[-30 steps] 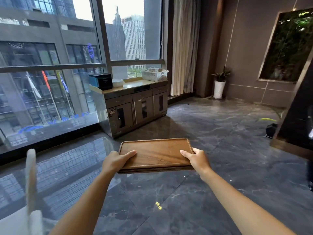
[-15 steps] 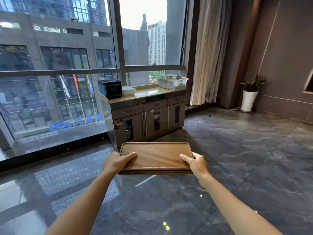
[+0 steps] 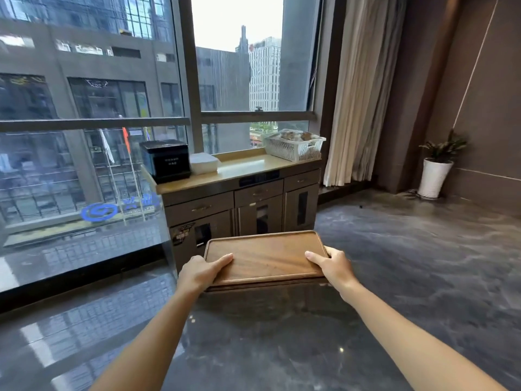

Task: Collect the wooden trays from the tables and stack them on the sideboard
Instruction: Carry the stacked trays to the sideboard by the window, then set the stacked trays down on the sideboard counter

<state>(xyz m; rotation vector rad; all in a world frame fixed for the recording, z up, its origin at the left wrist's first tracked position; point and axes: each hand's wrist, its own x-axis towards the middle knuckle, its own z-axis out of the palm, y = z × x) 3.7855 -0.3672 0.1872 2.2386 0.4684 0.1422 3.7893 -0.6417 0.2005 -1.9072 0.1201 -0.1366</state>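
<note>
The head camera looks down at two bare arms stretched out in front. The left hand [image 3: 200, 271] grips the left short end of a flat brown wooden tray [image 3: 265, 256] with rounded corners. The thumb lies on top of the tray and the fingers curl under it. The right hand [image 3: 332, 266] grips the right short end the same way. A second thin wooden edge shows just under the tray, so it looks like more than one tray, but I cannot tell how many. The tray is held level in the air above the shiny dark grey stone floor [image 3: 408, 277].

Just past the tray stands a long brown sideboard [image 3: 248, 170] with a pale yellow top, drawers and doors. It sits against the big window. On its top, at the left, is a black box [image 3: 166, 160]. A white folded stack [image 3: 203, 163] touches the box. A white plastic basket [image 3: 293, 146] is at the right end. The middle of the top is bare. A cream curtain [image 3: 358, 94] hangs to the right, and a green plant in a white pot [image 3: 435, 176] stands by the brown wall.
</note>
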